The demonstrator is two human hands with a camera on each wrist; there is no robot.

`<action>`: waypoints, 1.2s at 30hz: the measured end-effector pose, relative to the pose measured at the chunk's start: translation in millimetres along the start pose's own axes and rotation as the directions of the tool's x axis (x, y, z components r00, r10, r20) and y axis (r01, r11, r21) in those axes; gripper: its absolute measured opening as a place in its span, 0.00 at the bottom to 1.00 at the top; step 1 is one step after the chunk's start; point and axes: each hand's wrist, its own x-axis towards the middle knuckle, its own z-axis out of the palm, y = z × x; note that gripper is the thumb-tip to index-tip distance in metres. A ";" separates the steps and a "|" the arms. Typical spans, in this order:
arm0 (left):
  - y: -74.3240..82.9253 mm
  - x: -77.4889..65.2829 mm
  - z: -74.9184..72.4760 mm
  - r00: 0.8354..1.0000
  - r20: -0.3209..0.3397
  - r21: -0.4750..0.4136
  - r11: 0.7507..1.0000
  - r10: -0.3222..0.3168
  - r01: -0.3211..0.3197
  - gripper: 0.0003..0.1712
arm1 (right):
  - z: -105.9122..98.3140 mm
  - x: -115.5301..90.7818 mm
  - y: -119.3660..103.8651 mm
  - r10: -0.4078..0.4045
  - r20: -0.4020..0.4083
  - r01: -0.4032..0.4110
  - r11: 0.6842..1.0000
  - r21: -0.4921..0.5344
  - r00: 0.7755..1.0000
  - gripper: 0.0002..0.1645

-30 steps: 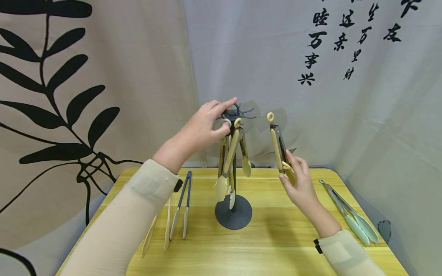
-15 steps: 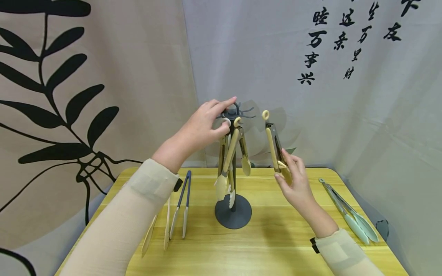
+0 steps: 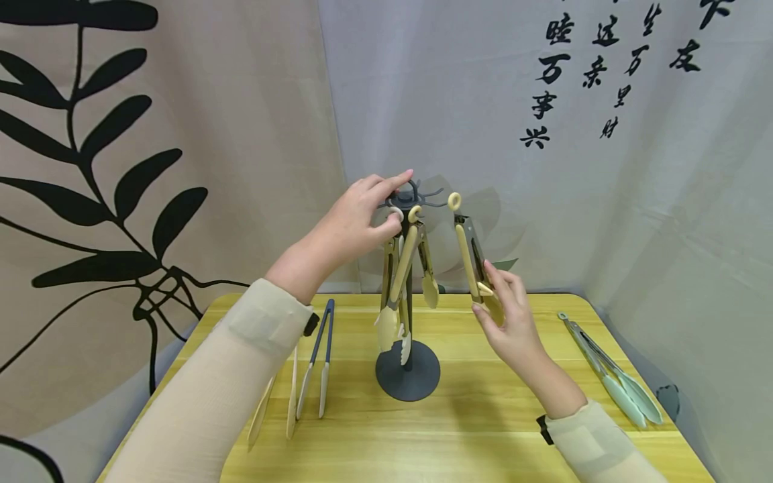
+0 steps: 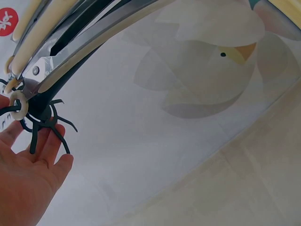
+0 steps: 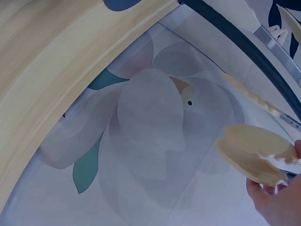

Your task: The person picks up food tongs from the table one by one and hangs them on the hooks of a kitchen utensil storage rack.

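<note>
My left hand holds the top of a dark grey hook rack, its thumb by a pale tongs ring. In the left wrist view, its fingers reach around the hooked hub, and a ring sits on one hook. Several cream-handled tongs hang from the rack. Right of it, my right hand pinches another pair of cream tongs low down near the heads. These stand ring upward, leaning left, apart from the hooks. The right wrist view shows their scalloped heads by the fingers.
On the wooden table, blue-handled tongs and cream tongs stand or lie at left, partly behind my left sleeve. Mint-green tongs lie near the right edge. A printed cloth hangs behind.
My right hand has moved left with the cream tongs, bringing their ring close to the rack's right-hand hooks. The left hand has stayed on the rack top.
</note>
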 end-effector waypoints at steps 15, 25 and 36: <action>1.5 -0.7 -0.4 1.000 0.003 0.001 1.000 -0.009 0.009 0.36 | 3.5 -0.2 -2.0 0.018 0.044 -0.017 0.999 -0.036 0.999 0.49; 2.9 -0.9 -0.3 1.000 0.004 0.005 1.000 -0.012 0.012 0.36 | 5.4 0.3 -2.6 0.016 0.053 -0.014 0.999 -0.031 0.998 0.49; 2.4 -1.2 -0.2 1.000 0.008 0.000 1.000 -0.020 0.020 0.36 | 10.8 -0.5 0.1 0.007 0.028 -0.007 1.000 -0.005 1.000 0.50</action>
